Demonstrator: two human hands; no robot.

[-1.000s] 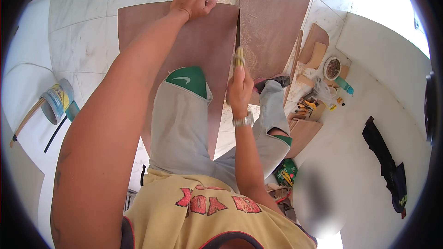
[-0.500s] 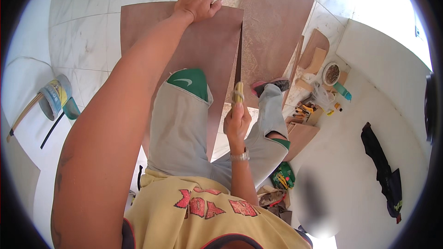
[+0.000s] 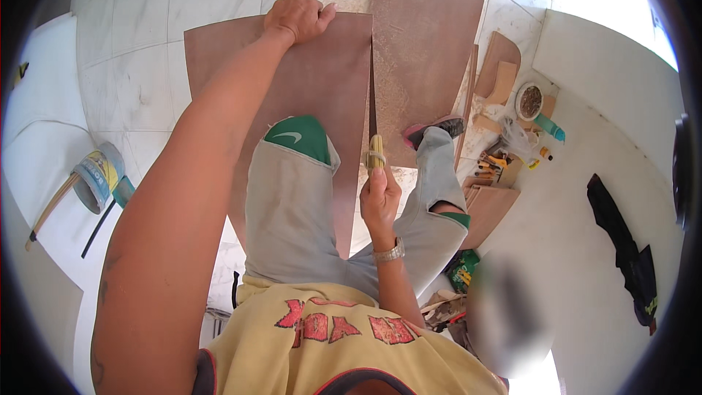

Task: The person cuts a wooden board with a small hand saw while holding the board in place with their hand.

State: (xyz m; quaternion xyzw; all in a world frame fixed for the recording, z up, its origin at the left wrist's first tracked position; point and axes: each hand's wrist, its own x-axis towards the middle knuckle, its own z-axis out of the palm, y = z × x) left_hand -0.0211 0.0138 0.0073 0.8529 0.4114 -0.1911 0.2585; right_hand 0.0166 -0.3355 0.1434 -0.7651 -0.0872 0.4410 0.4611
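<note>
A large brown wooden board [image 3: 322, 77] lies under my left knee. At its far edge my left hand [image 3: 298, 18] is closed over the rim, fingers curled and partly out of sight. My right hand [image 3: 381, 201] grips the pale yellow, wrapped handle of a handsaw [image 3: 376, 155], low between my legs. The dark narrow saw blade points away from me along the board's right edge; its toothed side cannot be made out. Beyond the blade on the right is a second long brown board [image 3: 431, 36], sprinkled with sawdust. My right shoe [image 3: 433, 130] rests at its near end.
To the right are wood offcuts [image 3: 499, 66], a round white tub of brown bits [image 3: 529, 101], a teal bottle [image 3: 550, 128], a clear plastic bag [image 3: 517, 139] and several yellow-handled tools [image 3: 491, 164]. A bucket [image 3: 99, 179] stands at the left. Dark cloth [image 3: 621, 249] lies far right.
The view has turned and shifted slightly, so the boards appear further left. The saw handle sits only slightly differently against the board's edge. Both hands keep their grips.
</note>
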